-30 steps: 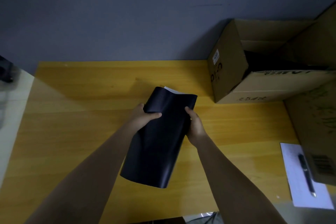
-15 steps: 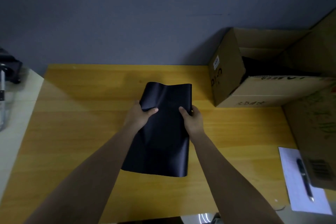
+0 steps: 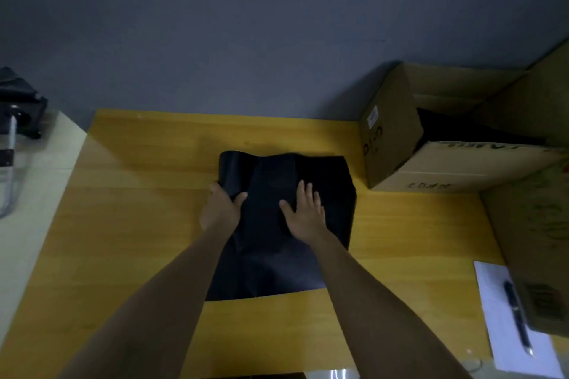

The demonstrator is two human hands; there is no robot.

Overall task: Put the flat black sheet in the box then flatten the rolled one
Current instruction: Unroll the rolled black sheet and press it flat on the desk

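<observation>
Gripping the left edge of the black sheet (image 3: 311, 181), the left hand (image 3: 220, 209) has its thumb on top of the sheet and its fingers curled under the raised, still-curling edge. That grip is narrow, closed on the sheet. Just to its right, the right hand (image 3: 304, 214) lies flat on the sheet's middle, palm down, fingers spread and pointing away from the person; it holds nothing and only presses. The sheet is spread over the centre of the yellow wooden tabletop (image 3: 129, 224), its right part lying flat and its far left corner lifted off the wood.

At the far left stands a dark device with a metal tube (image 3: 12, 138) on a pale surface beside the tabletop. To the right of the sheet, near but not touching it, an open cardboard box (image 3: 391, 138) rests at the tabletop's far right corner, with something dark inside. A second cardboard box (image 3: 535, 224) stands at the right edge. In front of it lies a white paper (image 3: 511, 335) with a dark pen (image 3: 518, 317) on top.
</observation>
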